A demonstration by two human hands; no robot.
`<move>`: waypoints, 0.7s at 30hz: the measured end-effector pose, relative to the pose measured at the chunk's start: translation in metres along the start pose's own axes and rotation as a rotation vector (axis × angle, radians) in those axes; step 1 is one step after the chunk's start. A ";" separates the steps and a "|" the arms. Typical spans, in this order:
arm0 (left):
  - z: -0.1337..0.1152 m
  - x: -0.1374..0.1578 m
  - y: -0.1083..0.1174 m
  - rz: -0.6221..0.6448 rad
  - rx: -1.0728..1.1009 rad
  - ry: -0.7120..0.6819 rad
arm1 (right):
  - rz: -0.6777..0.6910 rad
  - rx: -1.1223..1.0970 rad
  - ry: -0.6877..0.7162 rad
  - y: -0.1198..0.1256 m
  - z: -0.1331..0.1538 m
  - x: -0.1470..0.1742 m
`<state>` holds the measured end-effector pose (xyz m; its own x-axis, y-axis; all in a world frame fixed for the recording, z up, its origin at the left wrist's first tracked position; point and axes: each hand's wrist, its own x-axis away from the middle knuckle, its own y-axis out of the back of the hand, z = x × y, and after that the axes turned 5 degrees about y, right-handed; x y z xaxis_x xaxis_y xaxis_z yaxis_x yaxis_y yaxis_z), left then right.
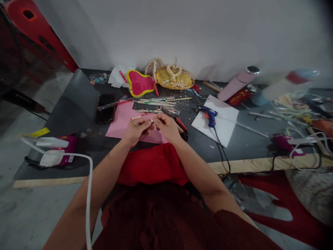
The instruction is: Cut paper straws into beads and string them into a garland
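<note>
My left hand [137,130] and my right hand [165,127] meet over a pink sheet [119,119] near the table's front. Between their fingertips is a small whitish piece [152,121], too small to name. Both hands are closed in a pinch around it. Just beyond them lie several thin patterned sticks [156,102] and a red-and-white stick [137,117]. A tool with red-and-black handles [181,124] rests beside my right hand, partly hidden by it. Red cloth [153,165] covers the edge below my wrists.
On a white board [223,133] to the right lies a blue glue gun [211,117]. A phone [105,108] is at left. Behind stand a woven basket [162,83], a pink bottle [238,83] and a red can [241,95]. A white cable [90,187] crosses near my left arm.
</note>
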<state>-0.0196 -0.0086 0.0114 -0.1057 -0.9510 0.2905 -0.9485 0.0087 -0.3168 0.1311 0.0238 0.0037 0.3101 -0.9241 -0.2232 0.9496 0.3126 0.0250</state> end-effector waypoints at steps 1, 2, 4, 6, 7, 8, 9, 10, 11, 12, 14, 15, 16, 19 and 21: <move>0.000 0.000 0.000 -0.003 -0.006 0.001 | 0.011 0.031 0.010 0.001 0.000 0.000; 0.000 0.000 0.000 -0.004 -0.014 0.001 | 0.020 0.061 0.021 0.002 0.001 0.000; 0.000 0.000 0.001 0.004 -0.039 0.000 | 0.037 0.110 0.036 0.004 0.001 0.001; 0.001 0.000 0.001 0.017 -0.071 -0.009 | 0.045 0.129 0.040 0.005 0.001 0.001; 0.001 0.000 0.001 0.020 -0.087 -0.016 | 0.043 0.127 0.041 0.005 0.000 0.001; 0.001 0.000 0.001 0.020 -0.102 -0.025 | 0.041 0.117 0.041 0.006 -0.001 0.001; 0.001 0.000 0.002 0.019 -0.115 -0.033 | 0.043 0.104 0.042 0.006 -0.002 0.000; 0.001 0.000 0.002 0.019 -0.127 -0.039 | 0.049 0.092 0.044 0.007 -0.003 0.000; 0.001 0.000 0.002 0.019 -0.140 -0.043 | 0.058 0.085 0.047 0.008 -0.004 0.000; 0.000 0.000 0.002 0.021 -0.154 -0.047 | 0.070 0.079 0.047 0.008 -0.004 0.000; -0.001 0.001 0.002 0.026 -0.181 -0.055 | 0.106 0.054 0.037 0.010 -0.004 0.000; -0.002 0.001 0.002 0.029 -0.194 -0.061 | 0.129 0.031 0.023 0.011 -0.003 0.000; -0.002 0.002 0.002 0.033 -0.208 -0.067 | 0.157 0.002 0.006 0.012 -0.002 0.000; -0.003 0.002 0.003 0.061 -0.235 -0.068 | 0.225 -0.076 -0.031 0.015 0.000 0.000; -0.003 0.002 0.004 0.081 -0.230 -0.051 | 0.243 -0.100 -0.030 0.016 0.001 0.000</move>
<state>-0.0247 -0.0093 0.0137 -0.1746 -0.9586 0.2249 -0.9811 0.1501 -0.1218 0.1461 0.0284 0.0045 0.5312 -0.8249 -0.1932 0.8382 0.5450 -0.0225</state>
